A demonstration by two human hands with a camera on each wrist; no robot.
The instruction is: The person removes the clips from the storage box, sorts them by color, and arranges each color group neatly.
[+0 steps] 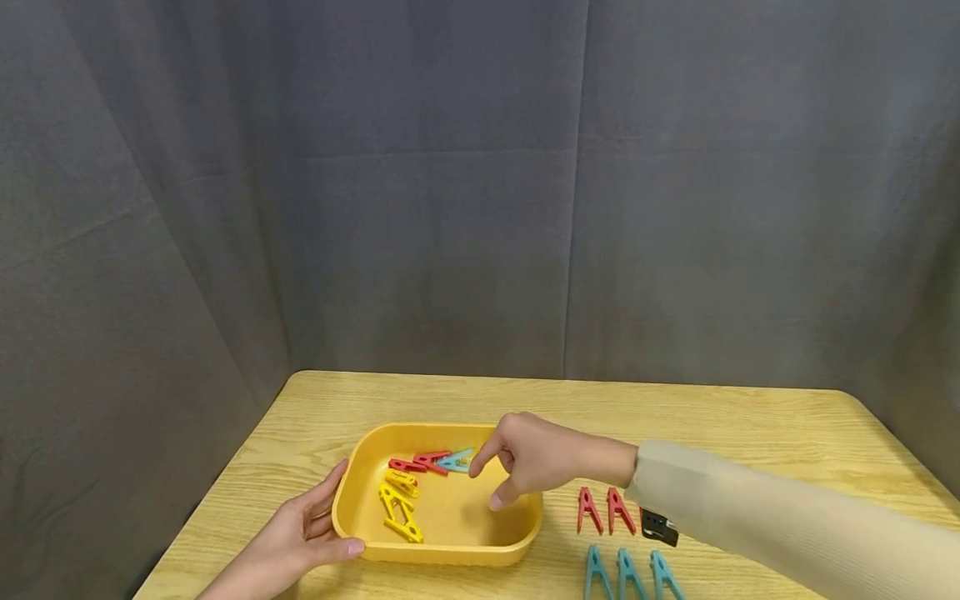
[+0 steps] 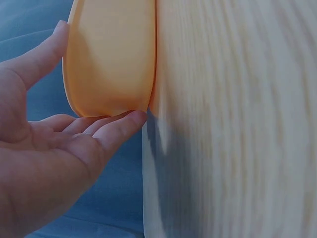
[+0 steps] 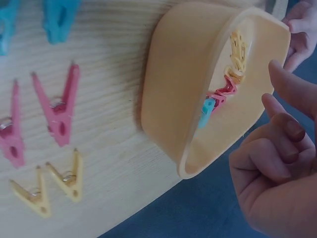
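A yellow tray (image 1: 450,552) sits on the wooden table and holds red, yellow and blue clothespins. My left hand (image 1: 322,517) rests on the tray's left end with straight fingers and its thumb along the front rim; the left wrist view shows the fingers (image 2: 116,126) touching the tray wall (image 2: 111,59). My right hand (image 1: 486,488) hovers over the right side of the tray, holding nothing. Its index finger points at the blue clothespin (image 1: 457,460) and its thumb points down. In the right wrist view the other fingers (image 3: 270,158) are curled beside the tray (image 3: 173,99).
Right of the tray, two red clothespins (image 1: 604,510) and three teal ones (image 1: 626,575) lie in rows on the table (image 1: 720,417). The right wrist view also shows two yellow clothespins (image 3: 54,183). A grey curtain hangs behind the table.
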